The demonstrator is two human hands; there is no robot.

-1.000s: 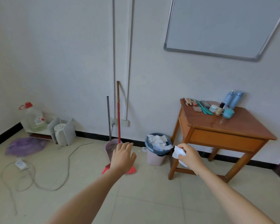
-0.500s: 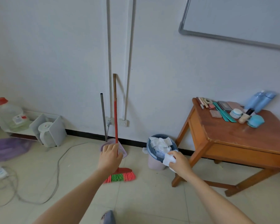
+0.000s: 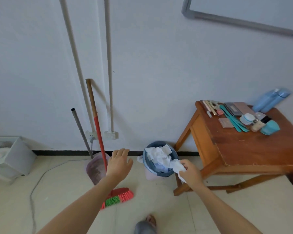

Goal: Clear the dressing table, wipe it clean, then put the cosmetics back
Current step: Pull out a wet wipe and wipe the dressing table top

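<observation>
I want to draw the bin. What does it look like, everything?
The bin is round, pale pink and plastic-looking, with a blue bag folded over its rim. It stands upright on the tiled floor by the wall, left of the wooden table. Crumpled white papers fill it to the top. The right hand holds a white tissue at its rim.

A broom (image 3: 100, 141) and dustpan (image 3: 95, 169) lean on the wall (image 3: 159, 65) just left of the left fingers (image 3: 120, 152), a paper-filled bin (image 3: 144, 158) beside the right fingers (image 3: 186, 164).
</observation>
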